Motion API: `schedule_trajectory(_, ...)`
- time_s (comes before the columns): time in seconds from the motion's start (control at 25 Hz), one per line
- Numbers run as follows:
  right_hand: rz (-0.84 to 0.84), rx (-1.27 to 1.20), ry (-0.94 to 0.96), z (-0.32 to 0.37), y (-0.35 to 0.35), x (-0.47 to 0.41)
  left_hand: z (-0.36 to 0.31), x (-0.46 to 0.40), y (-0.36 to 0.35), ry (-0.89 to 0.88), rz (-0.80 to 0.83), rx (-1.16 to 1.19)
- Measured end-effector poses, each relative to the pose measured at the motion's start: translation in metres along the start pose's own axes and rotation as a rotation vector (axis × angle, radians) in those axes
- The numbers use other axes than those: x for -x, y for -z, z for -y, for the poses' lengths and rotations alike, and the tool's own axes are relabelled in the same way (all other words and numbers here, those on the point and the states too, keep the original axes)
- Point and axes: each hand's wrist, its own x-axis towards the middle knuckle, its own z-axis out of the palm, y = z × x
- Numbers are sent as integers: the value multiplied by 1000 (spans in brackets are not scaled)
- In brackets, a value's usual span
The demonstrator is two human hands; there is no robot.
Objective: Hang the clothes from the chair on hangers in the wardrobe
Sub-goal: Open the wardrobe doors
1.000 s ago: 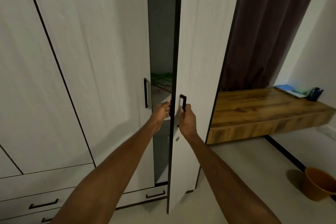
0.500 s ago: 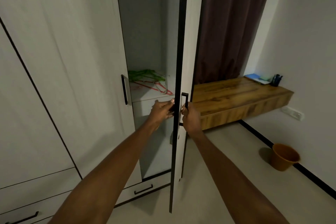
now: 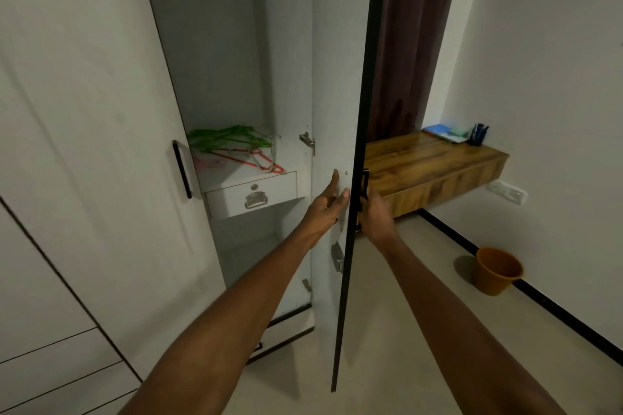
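swinging wardrobe door [image 3: 332, 77] wide: my left hand [image 3: 325, 207] flat, fingers straight, pushing inner face; right hand [image 3: 374, 212] gripping outer handle [image 3: 364, 184]. hangers [image 3: 232, 145] heaped on shelf [image 3: 236, 172] front edge. clothes, chair unseen.

Hangers [image 3: 232, 145] on shelf [image 3: 236, 172] inside wardrobe [image 3: 84, 111], drawer [image 3: 251, 194] directly under; open door [image 3: 332, 111] right of them, bucket [image 3: 497, 274] on floor [image 3: 404, 330] far right.
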Motion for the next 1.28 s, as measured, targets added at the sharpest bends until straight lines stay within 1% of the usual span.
schedule_trajectory(0.12,6,-79,6,-33,27,-19,-8,-20,-38,-6,-46,-23)
schedule_trajectory(0.28,39,-150,35,-69,56,-42,-14,-48,-80,10,-158,-105)
schedule_trajectory(0.44,71,-280,21,-104,77,-68,-16,-79,-106,37,-194,-135)
schedule_trajectory(0.64,51,-337,-42,-130,93,-94,-28,-110,-121,-24,-245,-226)
schedule_trajectory(0.76,47,-357,-45,-142,99,-109,-31,-123,-133,-27,-265,-217)
schedule_trajectory(1.0,128,-555,-73,-163,112,-132,-31,-140,-150,-24,-331,-202)
schedule_trajectory(1.12,136,-605,-92,-175,107,-139,-31,-142,-154,-16,-341,-201)
schedule_trajectory(1.28,120,-617,-75,-169,107,-132,-30,-142,-155,-27,-355,-222)
